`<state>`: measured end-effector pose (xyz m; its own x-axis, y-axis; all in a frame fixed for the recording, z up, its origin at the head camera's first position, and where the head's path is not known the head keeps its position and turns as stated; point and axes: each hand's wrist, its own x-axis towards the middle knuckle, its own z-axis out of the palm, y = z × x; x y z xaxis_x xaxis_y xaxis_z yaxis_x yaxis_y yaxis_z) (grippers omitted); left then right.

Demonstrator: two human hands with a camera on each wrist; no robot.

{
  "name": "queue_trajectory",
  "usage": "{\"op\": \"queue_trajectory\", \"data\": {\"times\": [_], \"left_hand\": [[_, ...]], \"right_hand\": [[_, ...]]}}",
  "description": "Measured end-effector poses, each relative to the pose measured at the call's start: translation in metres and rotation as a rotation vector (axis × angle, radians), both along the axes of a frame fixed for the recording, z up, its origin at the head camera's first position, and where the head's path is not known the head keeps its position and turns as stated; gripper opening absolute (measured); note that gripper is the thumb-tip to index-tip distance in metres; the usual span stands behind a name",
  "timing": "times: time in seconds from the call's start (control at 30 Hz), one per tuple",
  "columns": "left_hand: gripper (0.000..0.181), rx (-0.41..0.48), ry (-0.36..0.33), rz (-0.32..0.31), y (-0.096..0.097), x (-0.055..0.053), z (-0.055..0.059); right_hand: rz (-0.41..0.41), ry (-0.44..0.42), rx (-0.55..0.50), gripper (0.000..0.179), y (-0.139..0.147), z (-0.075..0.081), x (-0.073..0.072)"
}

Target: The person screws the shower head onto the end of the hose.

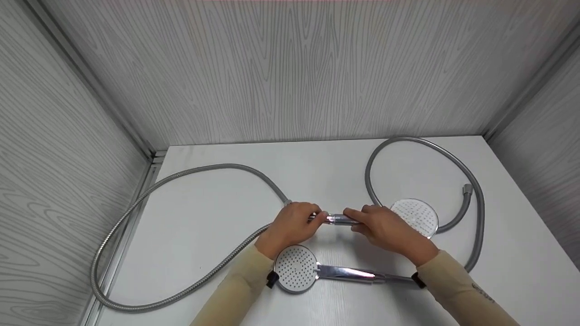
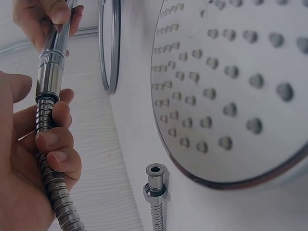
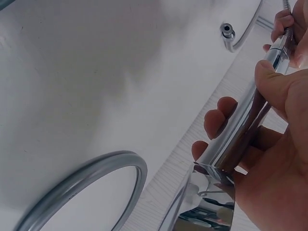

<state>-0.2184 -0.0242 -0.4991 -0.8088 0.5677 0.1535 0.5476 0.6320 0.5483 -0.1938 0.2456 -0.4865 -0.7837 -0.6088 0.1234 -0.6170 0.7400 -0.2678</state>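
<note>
My left hand curls its fingers round a ribbed metal shower hose, just below the chrome collar. The thumb stands off it in the left wrist view. My right hand grips the chrome handle of a shower head, whose round white face shows beyond that hand. Hose collar and handle end meet in line between the hands; how tightly they join I cannot tell. Below my hands, a second shower head lies nozzles up, its handle pointing right.
The held hose makes a wide loop on the left; its free end fitting is near my left hand. A grey hose runs from the second shower head round the right side to an end fitting. Grained panels surround the white table.
</note>
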Motion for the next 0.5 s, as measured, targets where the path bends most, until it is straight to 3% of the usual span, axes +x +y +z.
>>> {"op": "queue_trajectory", "data": {"times": [0.3, 0.5], "left_hand": [[0.03, 0.008, 0.002, -0.001, -0.0006, 0.0005, -0.0021], [0.026, 0.002, -0.026, 0.004, -0.0005, 0.0005, -0.0015]], "right_hand": [[0.019, 0.031, -0.008, 0.038, 0.001, -0.0028, 0.0001], [-0.007, -0.011, 0.012, 0.039, 0.0013, -0.0034, 0.001]]}}
